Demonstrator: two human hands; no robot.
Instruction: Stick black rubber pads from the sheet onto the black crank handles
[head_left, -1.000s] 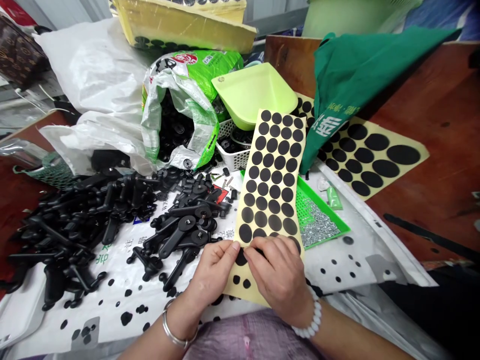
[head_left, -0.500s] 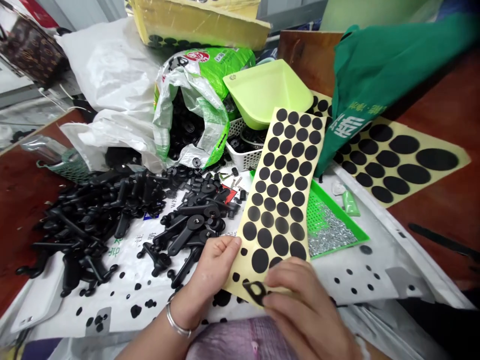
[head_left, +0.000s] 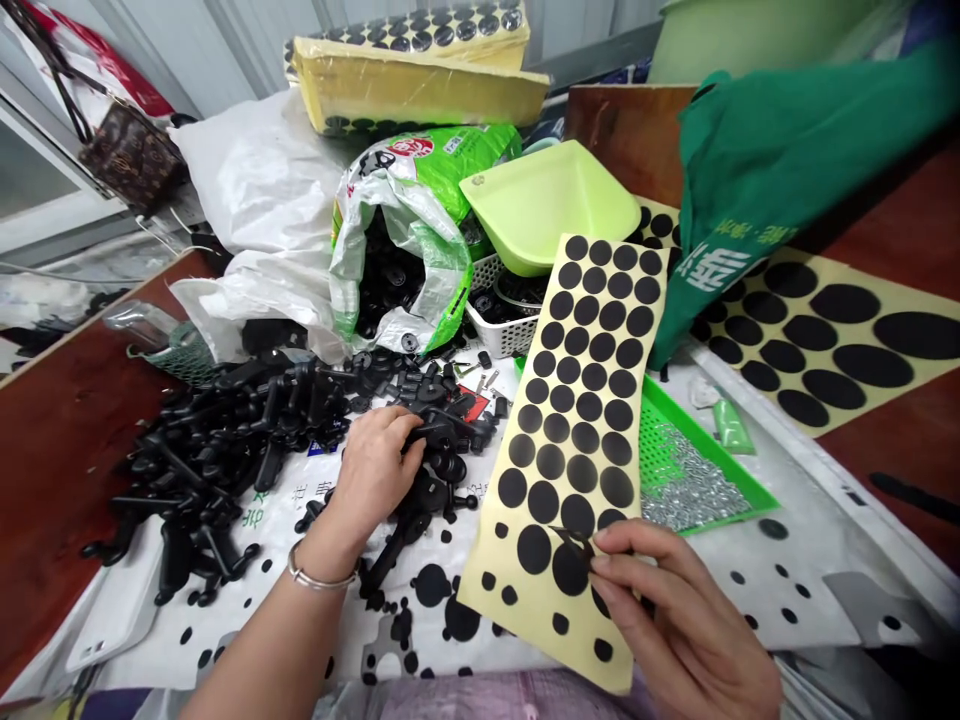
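Right hand (head_left: pixel 671 605) pinching one sticker (head_left: pixel 574 541), left hand (head_left: pixel 377 465) on parts (head_left: pixel 441 432), grip unclear, one sheet (head_left: pixel 534 612)

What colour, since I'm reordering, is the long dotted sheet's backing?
The backing is pale yellow, clearest in the head view.

"We have one left hand (head_left: pixel 377 465) and one right hand (head_left: pixel 679 610); what else?"
"We count one green tray (head_left: pixel 651 420), one lime scoop (head_left: pixel 555 200), one bracelet (head_left: pixel 309 578)."
"And small black dots (head_left: pixel 509 595) on our near sheet (head_left: pixel 568 415)?"
"We see five."
"Black arms (head_left: pixel 176 460)?"
"Too heaped for us to count."
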